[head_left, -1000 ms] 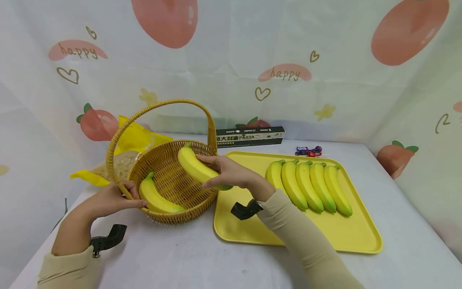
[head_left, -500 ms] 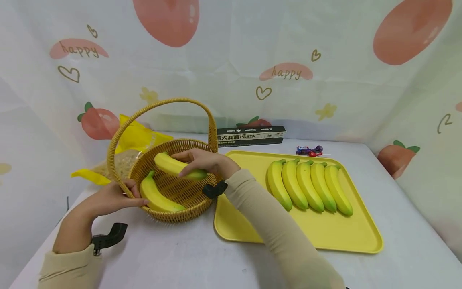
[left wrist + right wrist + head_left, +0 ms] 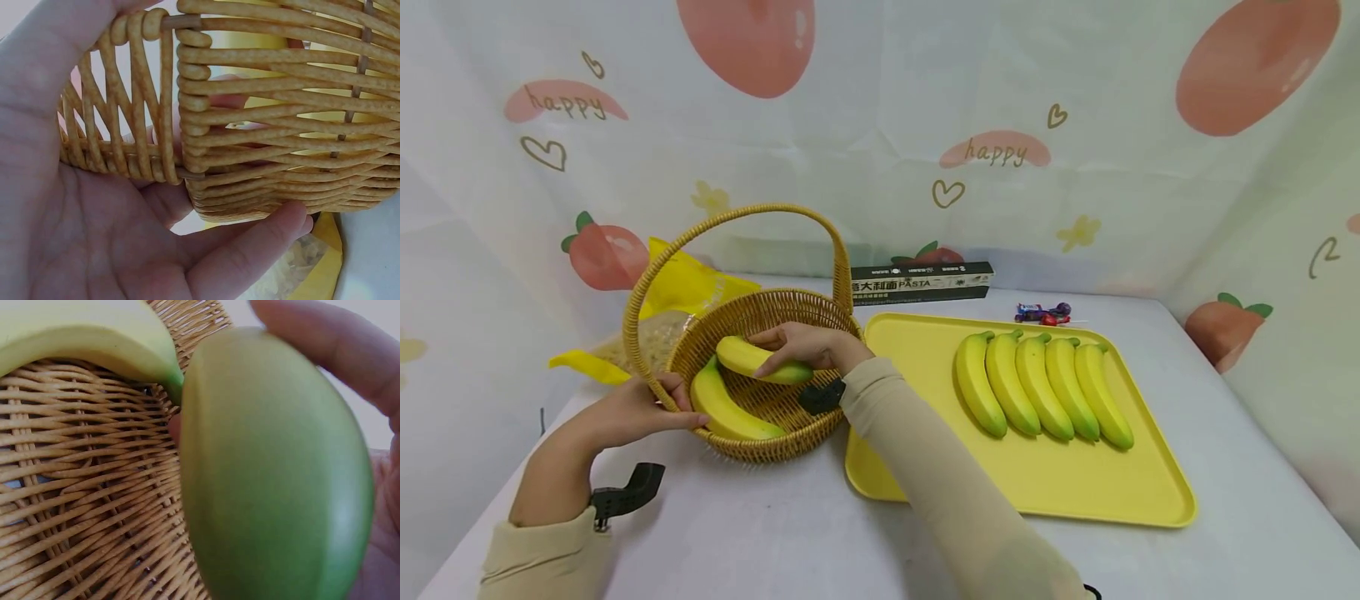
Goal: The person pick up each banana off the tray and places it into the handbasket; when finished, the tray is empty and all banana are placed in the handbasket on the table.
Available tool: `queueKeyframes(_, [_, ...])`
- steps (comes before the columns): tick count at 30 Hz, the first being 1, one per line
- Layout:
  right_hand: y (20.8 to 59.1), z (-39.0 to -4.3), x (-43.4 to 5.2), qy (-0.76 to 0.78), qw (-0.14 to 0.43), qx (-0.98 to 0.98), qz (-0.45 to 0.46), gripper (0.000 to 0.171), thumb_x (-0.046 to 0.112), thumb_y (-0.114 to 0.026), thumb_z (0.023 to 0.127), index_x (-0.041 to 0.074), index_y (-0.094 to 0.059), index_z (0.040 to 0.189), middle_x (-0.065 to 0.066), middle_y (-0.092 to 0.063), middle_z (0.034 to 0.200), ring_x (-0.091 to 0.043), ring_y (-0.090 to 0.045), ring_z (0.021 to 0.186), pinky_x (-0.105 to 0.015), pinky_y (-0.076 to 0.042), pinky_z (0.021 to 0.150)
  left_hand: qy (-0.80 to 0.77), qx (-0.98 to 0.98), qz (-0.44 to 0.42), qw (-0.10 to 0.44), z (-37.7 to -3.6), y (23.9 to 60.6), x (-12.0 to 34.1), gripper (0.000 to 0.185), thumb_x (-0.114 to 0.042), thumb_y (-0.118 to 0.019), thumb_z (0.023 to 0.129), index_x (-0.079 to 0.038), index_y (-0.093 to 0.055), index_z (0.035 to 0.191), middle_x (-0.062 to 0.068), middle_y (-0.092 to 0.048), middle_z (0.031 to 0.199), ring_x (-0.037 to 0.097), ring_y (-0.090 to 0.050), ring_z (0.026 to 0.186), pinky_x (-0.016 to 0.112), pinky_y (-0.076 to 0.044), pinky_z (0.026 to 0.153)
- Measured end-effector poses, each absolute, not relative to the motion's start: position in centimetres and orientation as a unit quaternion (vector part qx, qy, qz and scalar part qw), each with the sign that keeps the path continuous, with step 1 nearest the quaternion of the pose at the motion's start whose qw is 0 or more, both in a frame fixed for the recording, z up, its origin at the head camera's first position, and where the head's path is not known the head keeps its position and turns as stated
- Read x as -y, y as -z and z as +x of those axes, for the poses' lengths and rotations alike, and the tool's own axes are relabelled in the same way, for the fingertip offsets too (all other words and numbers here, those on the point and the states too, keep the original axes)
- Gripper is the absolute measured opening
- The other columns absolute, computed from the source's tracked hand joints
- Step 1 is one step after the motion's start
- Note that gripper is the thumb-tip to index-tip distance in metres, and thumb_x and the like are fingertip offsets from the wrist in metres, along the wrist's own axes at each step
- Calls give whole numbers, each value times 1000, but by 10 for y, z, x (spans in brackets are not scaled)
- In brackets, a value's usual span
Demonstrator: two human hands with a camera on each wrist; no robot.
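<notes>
My left hand [image 3: 643,410] grips the left side of the wicker basket [image 3: 775,454], where the handle meets the rim. In the left wrist view the fingers [image 3: 250,256] reach along the woven wall. Inside the basket, my right hand [image 3: 808,346] holds a banana [image 3: 752,358] between thumb and fingers. This banana's green end fills much of the right wrist view. Another banana [image 3: 730,412] lies along the basket's left inner side, near the held one. Whether the two bananas touch, I cannot tell.
Right of the basket lies a yellow tray [image 3: 1105,492] bearing a row of several bananas [image 3: 1041,387]. Behind stand a pasta box [image 3: 921,283] and some wrapped candies [image 3: 1043,313]. A yellow bag [image 3: 681,279] sits behind the basket's left side.
My right hand has carried the banana leftward from over the basket's right side and down into the basket. The left hand has stayed on the rim.
</notes>
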State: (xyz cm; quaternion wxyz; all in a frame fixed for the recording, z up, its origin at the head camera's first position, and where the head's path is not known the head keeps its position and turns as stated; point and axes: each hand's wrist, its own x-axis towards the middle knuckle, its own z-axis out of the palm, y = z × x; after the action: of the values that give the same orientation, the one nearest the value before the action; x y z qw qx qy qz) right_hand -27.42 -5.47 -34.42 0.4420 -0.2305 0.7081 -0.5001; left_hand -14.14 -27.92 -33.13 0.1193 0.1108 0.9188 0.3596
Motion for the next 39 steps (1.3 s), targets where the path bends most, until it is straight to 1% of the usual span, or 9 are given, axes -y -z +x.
queueKeyframes(4, [349,-276,54,484,451,-708,-248,69,0,-63,86,8,-29,146,-4,-30,152,-15,-34,137,-27,-38,104,-366,-916,113,120,-142,333,280,26,-27,-72,81,-5,-58,77,1,-57,71,8,-47,67,23,-38,58])
queueKeyframes(7, [351,-275,53,470,477,-697,-256,67,-2,-58,88,6,-27,146,-7,-27,153,-18,-31,139,-30,-35,108,-368,-915,114,120,-142,333,280,26,-26,-72,81,-5,-58,77,1,-57,72,8,-48,67,23,-38,58])
queueKeyframes(12, [353,-273,52,456,520,-677,-251,65,-6,-53,90,5,-24,147,-7,-22,155,-20,-29,139,-36,-38,105,-364,-917,108,121,-142,332,279,26,-27,-72,81,-5,-58,77,1,-58,73,9,-48,68,23,-39,59])
queueKeyframes(15, [352,-272,52,444,524,-682,-251,65,-5,-54,90,5,-24,147,-6,-23,155,-19,-28,140,-36,-40,104,-362,-918,107,121,-142,332,278,27,-27,-72,81,-5,-57,77,2,-58,73,9,-48,68,23,-39,59])
queueKeyframes(20, [348,-271,53,435,526,-688,-247,65,-3,-54,90,5,-24,147,-6,-24,154,-21,-34,137,-36,-41,103,-360,-919,105,122,-142,331,278,28,-28,-72,81,-5,-57,77,3,-58,73,9,-48,69,23,-40,59])
queueKeyframes(26, [346,-271,54,439,524,-688,-243,60,0,-53,92,3,-27,146,-8,-26,153,-22,-37,135,-37,-42,102,-355,-922,104,119,-142,332,279,28,-29,-72,81,-6,-58,77,3,-58,73,9,-48,69,23,-40,60])
queueKeyframes(30, [343,-270,55,445,504,-699,-244,55,3,-54,92,2,-33,143,-9,-30,152,-23,-37,135,-38,-45,98,-355,-921,105,119,-142,332,279,27,-29,-72,81,-6,-58,77,2,-58,73,9,-48,68,23,-40,60])
queueKeyframes(34, [338,-269,52,448,480,-714,-242,54,7,-57,91,3,-37,141,-9,-33,150,-23,-41,132,-36,-49,92,-355,-921,108,117,-142,332,279,27,-29,-72,81,-6,-58,76,2,-58,72,9,-48,68,23,-40,60])
queueKeyframes(39, [331,-268,45,454,457,-722,-253,53,11,-57,92,3,-39,140,-10,-36,149,-21,-46,128,-37,-47,96,-350,-923,106,115,-142,331,278,28,-30,-72,80,-7,-58,75,2,-58,73,9,-48,69,23,-39,60])
